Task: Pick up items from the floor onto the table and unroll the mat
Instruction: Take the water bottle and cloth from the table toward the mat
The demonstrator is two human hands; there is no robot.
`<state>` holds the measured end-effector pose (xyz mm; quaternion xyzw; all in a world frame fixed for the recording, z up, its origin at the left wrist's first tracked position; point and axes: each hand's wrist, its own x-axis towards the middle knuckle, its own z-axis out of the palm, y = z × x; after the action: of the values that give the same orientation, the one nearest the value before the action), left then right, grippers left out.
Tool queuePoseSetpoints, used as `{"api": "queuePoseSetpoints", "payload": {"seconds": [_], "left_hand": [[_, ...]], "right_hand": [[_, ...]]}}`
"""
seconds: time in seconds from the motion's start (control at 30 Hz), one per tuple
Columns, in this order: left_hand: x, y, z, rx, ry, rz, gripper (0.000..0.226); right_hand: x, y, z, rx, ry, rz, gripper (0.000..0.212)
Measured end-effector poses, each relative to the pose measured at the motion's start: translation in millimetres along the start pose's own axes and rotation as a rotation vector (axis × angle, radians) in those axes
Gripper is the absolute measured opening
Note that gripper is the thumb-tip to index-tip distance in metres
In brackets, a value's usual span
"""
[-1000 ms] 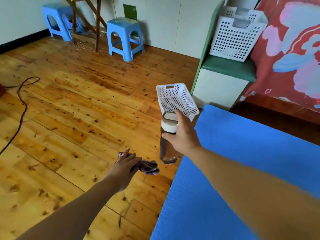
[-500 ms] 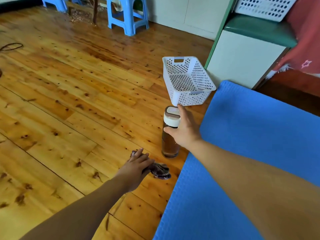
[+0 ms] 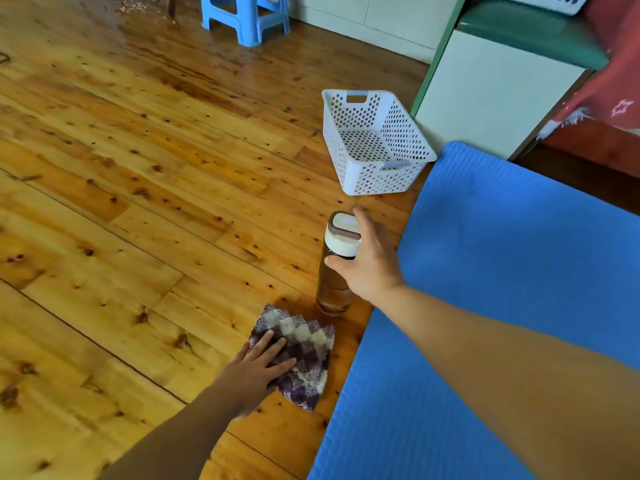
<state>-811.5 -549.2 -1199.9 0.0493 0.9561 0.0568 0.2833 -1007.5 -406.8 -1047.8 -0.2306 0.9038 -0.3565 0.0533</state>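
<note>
Only 1 view here, the head cam looking down at the wooden plank floor [image 3: 138, 209]. The right hand [image 3: 369, 263] is wrapped around the neck of a clear brown-tinted bottle with a white cap [image 3: 337, 261], thumb on the near side just under the cap, the other fingers [image 3: 360, 220] curled round the far side, so it's a closed grip on the bottle. The bottle is upright with its base on the floor. That arm reaches in long from the lower right, over the blue foam mat [image 3: 502, 306], which is lying flat on the floor.

The left hand [image 3: 258, 367] is flat, palm down, fingers spread a little and pressing on the near-left part of a purple and white checkered cloth [image 3: 304, 355]. It's touching, not gripping. The cloth lies on the floor just in front of the bottle, right beside the mat's edge.

Past the bottle sits a white perforated plastic basket [image 3: 377, 168], touching the mat's far corner or very near it. A blue plastic stool [image 3: 246, 15] stands well apart at the back.
</note>
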Motion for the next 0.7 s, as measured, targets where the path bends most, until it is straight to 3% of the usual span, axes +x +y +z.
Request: {"api": "queuePoseSetpoints", "payload": {"seconds": [0.43, 0.7], "left_hand": [[-10.5, -7.8, -4.4, -0.004, -0.122, 0.035, 0.079], [-12.5, -5.2, -28.7, -0.094, 0.005, -0.040, 0.084]], "right_hand": [[-5.5, 7.1, 16.4, -0.029, 0.002, 0.014, 0.090], [-16.2, 11.0, -1.5, -0.026, -0.072, 0.093, 0.089]]}}
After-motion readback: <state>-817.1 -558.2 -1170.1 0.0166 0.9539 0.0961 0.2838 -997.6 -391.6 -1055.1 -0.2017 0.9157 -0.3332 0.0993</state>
